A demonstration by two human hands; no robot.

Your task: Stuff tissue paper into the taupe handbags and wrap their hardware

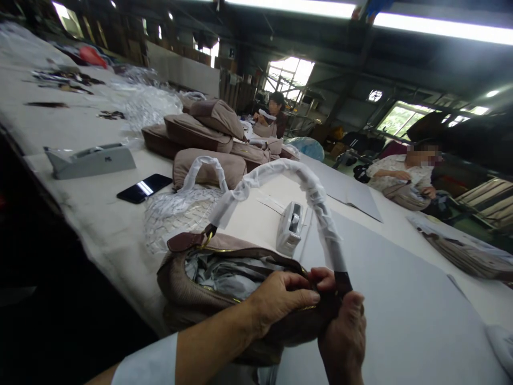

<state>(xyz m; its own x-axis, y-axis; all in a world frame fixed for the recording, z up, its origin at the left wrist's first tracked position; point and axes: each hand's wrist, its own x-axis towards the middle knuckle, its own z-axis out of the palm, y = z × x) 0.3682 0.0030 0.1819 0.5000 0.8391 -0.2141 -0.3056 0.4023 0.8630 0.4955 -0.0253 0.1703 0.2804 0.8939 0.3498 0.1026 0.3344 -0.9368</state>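
A brown-beige handbag (180, 289) with a gold zip is in front of me, its top unzipped. Crumpled grey paper stuffing (236, 275) fills the opening. White wrapping covers most of its strap (294, 168), which arches up over the bag. My left hand (280, 294) reaches across the opening and pinches the zip edge near the bag's right end; whether the zip pull is between the fingers is hidden. At that same end, my right hand (344, 326) grips the bag beside the strap's base, with its thumb up against the dark leather.
Behind the bag stand a white tape dispenser (290, 227), a phone (144, 188) and a grey tape dispenser (94, 160). Bags (200, 131) are piled farther back by clear plastic (150, 107). Two people handle bags across the table; flat bags (460, 246) lie at right.
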